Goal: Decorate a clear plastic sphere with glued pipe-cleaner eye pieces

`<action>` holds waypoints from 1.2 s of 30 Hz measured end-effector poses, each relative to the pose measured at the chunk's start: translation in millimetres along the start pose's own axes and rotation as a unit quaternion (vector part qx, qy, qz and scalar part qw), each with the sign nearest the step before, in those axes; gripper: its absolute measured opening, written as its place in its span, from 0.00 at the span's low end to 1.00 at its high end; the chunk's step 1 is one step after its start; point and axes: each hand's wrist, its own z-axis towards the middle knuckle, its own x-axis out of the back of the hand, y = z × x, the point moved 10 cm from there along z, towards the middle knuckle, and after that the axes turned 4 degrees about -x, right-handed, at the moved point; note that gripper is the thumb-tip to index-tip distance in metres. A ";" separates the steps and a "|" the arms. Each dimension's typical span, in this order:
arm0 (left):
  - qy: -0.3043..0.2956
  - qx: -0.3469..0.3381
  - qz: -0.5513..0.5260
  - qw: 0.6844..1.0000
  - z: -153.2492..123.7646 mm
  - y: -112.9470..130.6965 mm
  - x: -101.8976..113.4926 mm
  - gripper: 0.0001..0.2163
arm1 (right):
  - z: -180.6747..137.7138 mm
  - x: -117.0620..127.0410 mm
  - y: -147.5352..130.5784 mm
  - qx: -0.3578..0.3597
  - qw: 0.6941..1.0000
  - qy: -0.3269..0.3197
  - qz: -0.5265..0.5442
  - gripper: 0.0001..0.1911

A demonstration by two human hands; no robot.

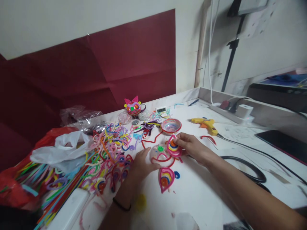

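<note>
My right hand pinches a teardrop-shaped eye piece of coiled pipe cleaner, pink-rimmed with yellow, blue and orange inside. It is held at the right edge of a clear plastic dome, which carries a green coil and a red pipe-cleaner line. My left hand has its thumb and fingers around the dome's left side, steadying it on the table. A second matching eye piece lies just below the dome, with a small blue coil beside it.
Loose pipe-cleaner pieces are heaped at left, near unused stems and plastic bags. Behind stand a finished pink-eared face and a lined bowl. To the right are a yellow glue gun, its cable, a power strip and a phone.
</note>
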 end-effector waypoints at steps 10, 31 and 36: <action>0.031 -0.062 -0.028 0.997 3.4 16.9 3.9 0.19 | -3.3 -8.4 -15.9 0.047 0.999 -0.018 0.013 0.23; 0.019 0.013 -0.239 0.971 -13.9 43.1 3.3 0.11 | -7.2 -62.8 -2.9 -0.028 0.997 -0.076 0.002 0.22; 0.026 0.026 -0.267 0.963 -5.9 20.5 2.9 0.12 | -26.9 -39.9 -15.6 0.096 0.956 -0.030 -0.277 0.08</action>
